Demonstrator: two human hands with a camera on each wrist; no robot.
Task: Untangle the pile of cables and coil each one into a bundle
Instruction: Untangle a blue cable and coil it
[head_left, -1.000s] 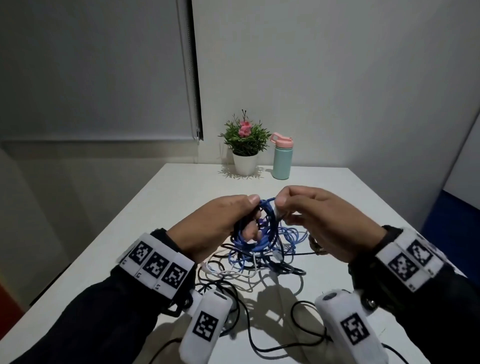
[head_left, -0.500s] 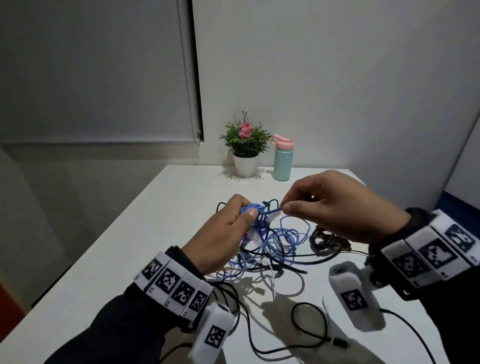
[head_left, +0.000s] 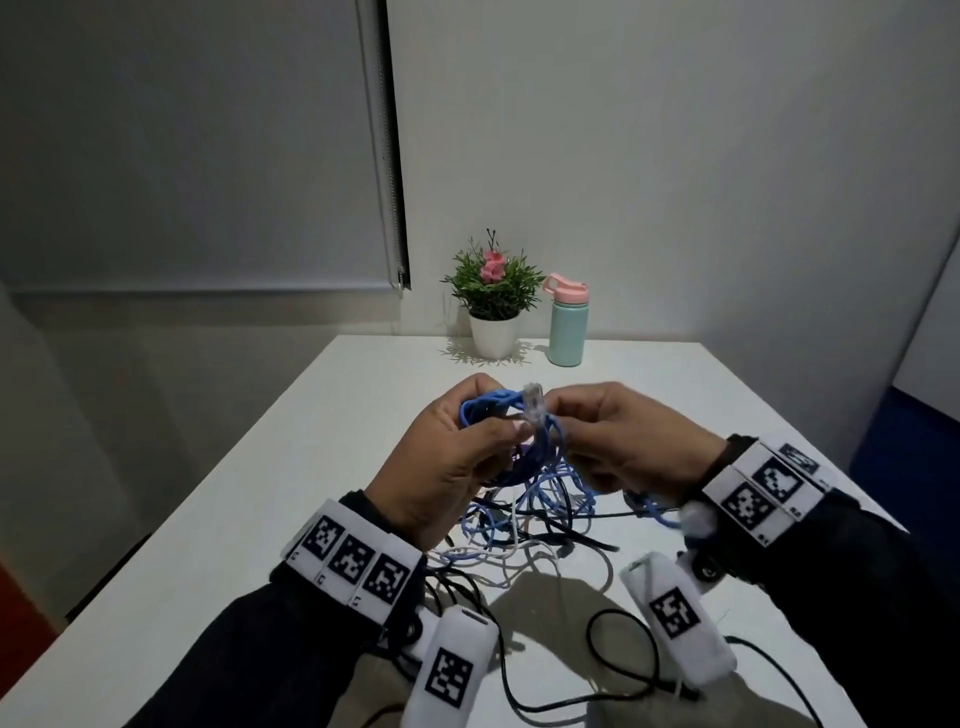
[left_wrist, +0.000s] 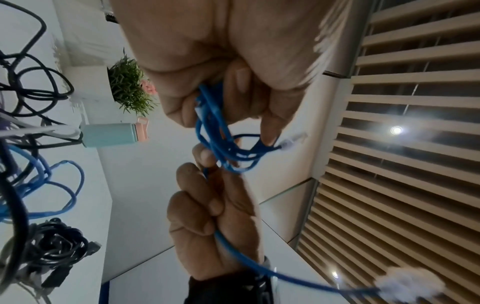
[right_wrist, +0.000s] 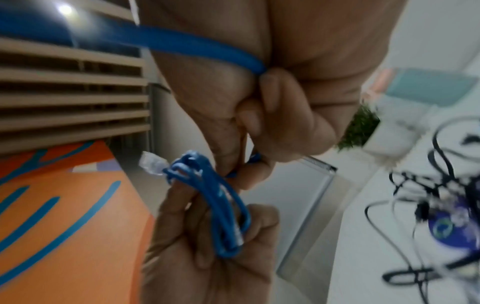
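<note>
I see left hand (head_left: 447, 462) clamped on blue coil (head_left: 535, 447), held above table (head_left: 322, 415). Right hand (head_left: 623, 441) pinches the tail just right of it; plug (head_left: 535, 405) points up between thumbs.

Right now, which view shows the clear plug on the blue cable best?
The head view: the clear plug stands sharp between both hands, above the blue cable coil. The right wrist view shows it blurred at the coil's end; the left wrist view shows it small and faint.

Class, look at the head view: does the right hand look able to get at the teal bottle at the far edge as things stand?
Probably not yet: the right hand pinches the blue cable shared with the left hand. The path to the teal bottle looks free.
</note>
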